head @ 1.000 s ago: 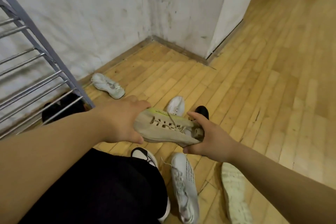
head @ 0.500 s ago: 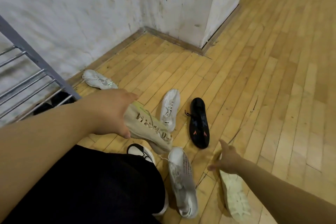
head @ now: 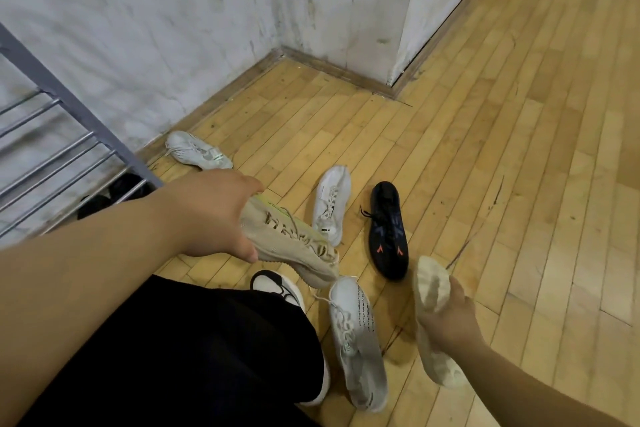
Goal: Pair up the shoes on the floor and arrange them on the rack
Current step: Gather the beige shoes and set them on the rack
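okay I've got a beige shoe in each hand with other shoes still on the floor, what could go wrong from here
The left hand holds the beige shoe by one end only, so it droops and could slip. The right hand grips the second beige shoe sole-up; check that it matches. The grey-white sneaker and black shoe lie close by, likely trip hazards when turning toward the rack.

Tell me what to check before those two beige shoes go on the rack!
1. Left hand holds the beige shoe firmly: ok.
2. Right hand has the second beige shoe gripped: ok, sole facing up.
3. The two really match: cannot tell, only the sole of one shows.
4. Rack bars free on the upper shelves: ok.
5. Bottom shelf free: not ok, dark shoes sit there.
6. Way to the rack unblocked: ok.
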A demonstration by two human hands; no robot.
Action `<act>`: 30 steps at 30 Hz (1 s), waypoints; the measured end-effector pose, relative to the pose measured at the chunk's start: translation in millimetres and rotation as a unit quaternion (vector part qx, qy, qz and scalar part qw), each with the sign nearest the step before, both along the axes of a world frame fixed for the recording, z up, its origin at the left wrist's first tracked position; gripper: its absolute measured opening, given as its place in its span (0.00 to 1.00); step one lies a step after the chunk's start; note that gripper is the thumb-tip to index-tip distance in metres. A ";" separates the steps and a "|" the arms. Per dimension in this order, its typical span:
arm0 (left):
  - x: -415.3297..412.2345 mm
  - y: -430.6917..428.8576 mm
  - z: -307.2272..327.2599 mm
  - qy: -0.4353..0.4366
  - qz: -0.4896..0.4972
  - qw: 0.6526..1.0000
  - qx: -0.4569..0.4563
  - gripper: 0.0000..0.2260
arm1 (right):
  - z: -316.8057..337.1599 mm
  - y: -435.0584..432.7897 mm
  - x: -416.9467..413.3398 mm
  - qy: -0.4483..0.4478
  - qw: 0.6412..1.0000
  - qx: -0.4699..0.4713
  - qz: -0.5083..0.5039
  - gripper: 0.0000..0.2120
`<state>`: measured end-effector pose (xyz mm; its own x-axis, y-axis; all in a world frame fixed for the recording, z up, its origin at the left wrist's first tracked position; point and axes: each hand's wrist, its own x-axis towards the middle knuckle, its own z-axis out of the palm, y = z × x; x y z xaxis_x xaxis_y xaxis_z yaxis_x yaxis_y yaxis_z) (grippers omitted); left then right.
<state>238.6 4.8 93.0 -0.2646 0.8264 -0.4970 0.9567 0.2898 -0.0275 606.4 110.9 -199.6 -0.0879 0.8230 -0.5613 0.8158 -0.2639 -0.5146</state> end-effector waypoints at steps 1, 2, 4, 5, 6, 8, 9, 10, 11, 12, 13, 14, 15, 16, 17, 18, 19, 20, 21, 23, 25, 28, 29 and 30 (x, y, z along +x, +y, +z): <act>-0.6 -0.1 1.0 -0.005 0.007 1.000 0.003 0.52 | 13.6 5.9 -5.6 0.063 0.998 -0.009 -0.020 0.46; -1.5 0.0 2.2 -0.008 0.012 1.000 0.006 0.51 | 28.2 10.9 -11.8 0.145 0.987 -0.045 -0.054 0.45; -2.6 1.3 5.0 -0.011 0.016 1.000 0.013 0.52 | 60.9 16.6 -27.1 0.330 0.920 -0.174 -0.120 0.36; -2.7 2.1 6.5 -0.012 0.015 1.000 0.018 0.52 | 76.3 18.0 -36.1 0.395 0.883 -0.217 -0.128 0.30; -2.3 3.0 7.9 -0.012 0.014 1.000 0.023 0.52 | 86.9 19.9 -44.6 0.441 0.854 -0.247 -0.125 0.26; -0.4 3.3 10.6 -0.008 0.006 0.999 0.035 0.52 | 100.6 24.5 -61.1 0.507 0.804 -0.292 -0.110 0.23; 0.8 2.8 12.0 -0.005 0.003 0.999 0.040 0.52 | 104.4 26.4 -69.0 0.528 0.785 -0.309 -0.097 0.24; 2.3 2.0 13.6 -0.004 0.002 0.999 0.045 0.52 | 109.2 26.7 -76.8 0.547 0.768 -0.324 -0.078 0.26; 3.4 0.5 15.1 -0.003 0.003 0.999 0.050 0.52 | 112.3 27.4 -83.6 0.563 0.752 -0.336 -0.064 0.26; 3.1 -1.6 16.5 -0.004 0.006 0.998 0.057 0.52 | 117.6 26.7 -90.7 0.574 0.743 -0.342 -0.047 0.26; 2.0 -4.1 18.2 -0.005 0.010 0.998 0.063 0.52 | 121.8 26.2 -97.2 0.579 0.739 -0.342 -0.033 0.27; -0.5 -7.2 19.7 -0.008 0.015 0.997 0.070 0.52 | 126.3 24.9 -102.9 0.586 0.736 -0.340 -0.015 0.29; -4.0 -10.9 21.4 -0.012 0.020 0.997 0.077 0.52 | 130.0 23.9 -107.9 0.586 0.737 -0.338 0.005 0.33; -7.8 -14.8 23.0 -0.016 0.027 0.996 0.085 0.52 | 133.2 23.4 -112.8 0.581 0.742 -0.333 0.022 0.36; -11.1 -19.1 24.7 -0.020 0.034 0.995 0.093 0.52 | 136.8 22.6 -117.4 0.572 0.752 -0.324 0.035 0.35; -13.7 -23.2 26.1 -0.020 0.039 0.994 0.101 0.52 | 139.8 21.6 -121.8 0.559 0.768 -0.309 0.046 0.33; -15.5 -26.8 26.9 -0.018 0.043 0.993 0.106 0.51 | 141.4 21.2 -125.1 0.540 0.787 -0.293 0.057 0.32; -16.1 -29.8 27.5 -0.016 0.045 0.993 0.110 0.51 | 144.2 19.9 -127.5 0.523 0.803 -0.276 0.070 0.31; -16.4 -32.1 27.4 -0.014 0.047 0.992 0.113 0.51 | 147.4 18.6 -129.7 0.506 0.819 -0.259 0.078 0.30; -16.2 -35.5 26.6 -0.012 0.054 0.992 0.114 0.50 | 156.6 14.8 -132.5 0.465 0.851 -0.227 0.087 0.29; -17.7 -38.9 25.6 -0.013 0.065 0.991 0.114 0.50 | 161.8 11.8 -132.6 0.420 0.880 -0.194 0.104 0.30; -21.9 -45.2 26.0 -0.016 0.088 0.989 0.121 0.49 | 162.3 6.8 -132.6 0.373 0.906 -0.153 0.132 0.33; -23.4 -47.2 26.7 -0.014 0.093 0.988 0.125 0.49 | 161.8 4.8 -132.7 0.364 0.910 -0.147 0.134 0.35; -24.5 -48.9 27.4 -0.012 0.097 0.987 0.128 0.48 | 160.5 3.0 -132.9 0.358 0.913 -0.144 0.135 0.36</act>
